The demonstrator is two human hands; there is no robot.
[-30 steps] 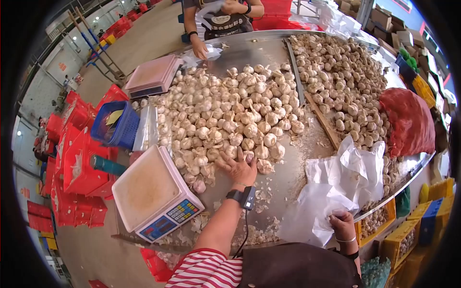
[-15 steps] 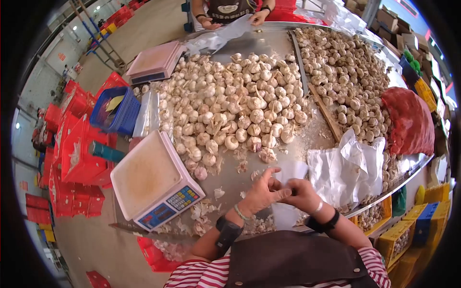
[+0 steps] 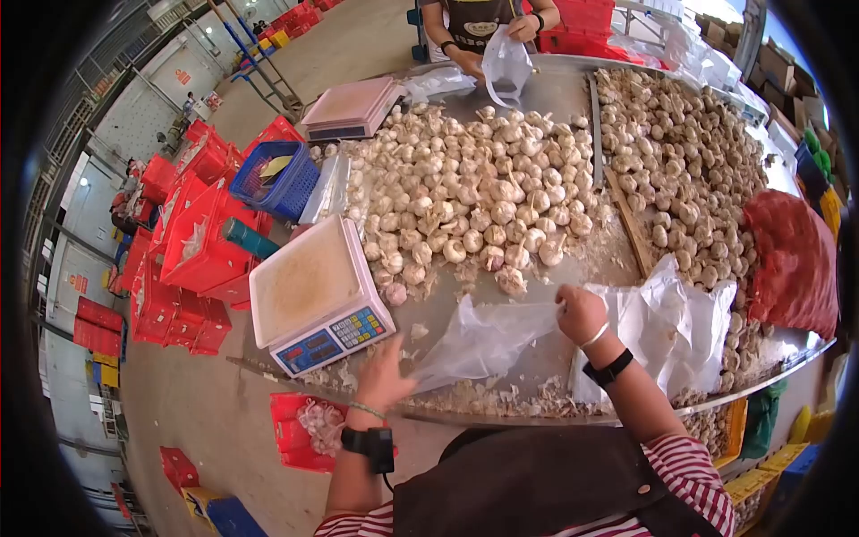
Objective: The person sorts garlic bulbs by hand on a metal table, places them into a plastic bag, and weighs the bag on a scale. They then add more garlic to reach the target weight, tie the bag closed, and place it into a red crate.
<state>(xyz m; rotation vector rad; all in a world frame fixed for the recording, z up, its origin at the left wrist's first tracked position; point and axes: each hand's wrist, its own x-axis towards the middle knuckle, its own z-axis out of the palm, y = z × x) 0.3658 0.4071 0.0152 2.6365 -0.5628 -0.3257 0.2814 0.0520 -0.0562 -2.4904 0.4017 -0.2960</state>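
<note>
A clear plastic bag (image 3: 488, 338) stretches between my hands over the metal table. My right hand (image 3: 582, 313) is closed on its right end, beside white plastic sheeting (image 3: 676, 313). At the bag's lower left corner is my left hand (image 3: 383, 380), smeared by motion, just below the scale (image 3: 313, 286); I cannot tell whether its fingers grip the film. Beyond the bag lies a broad heap of pale garlic bulbs (image 3: 474, 192).
A wooden strip (image 3: 629, 219) and metal bar divide off browner garlic (image 3: 671, 161). A red mesh sack (image 3: 789, 259) lies at right. Across the table a person holds a plastic bag (image 3: 507, 67). Blue basket (image 3: 276, 179) and red crates (image 3: 210, 242) stand at left.
My hands, close together before, have moved apart, the left one toward the scale. The plastic bag is now spread wide between them. The person opposite has raised a bag.
</note>
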